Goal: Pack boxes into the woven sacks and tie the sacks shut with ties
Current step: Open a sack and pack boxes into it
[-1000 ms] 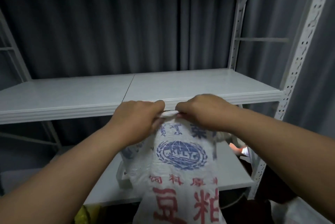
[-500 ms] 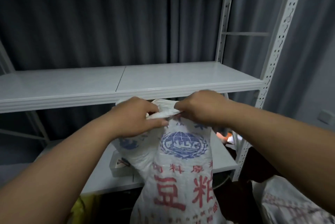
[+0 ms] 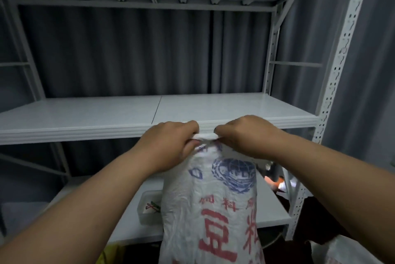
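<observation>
Sack [image 3: 213, 199] neck pinched btwn both hands' fingers [image 3: 188, 146]

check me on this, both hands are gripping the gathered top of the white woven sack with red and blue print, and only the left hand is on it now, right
Not quite. The head view shows both hands on it: the left hand and the right hand each grip the gathered top of the white woven sack with red and blue print, in front of the white metal shelf.

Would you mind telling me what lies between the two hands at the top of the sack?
In the head view, a short bunched strip of the woven sack mouth spans between the left hand and right hand; both grip it.
</observation>
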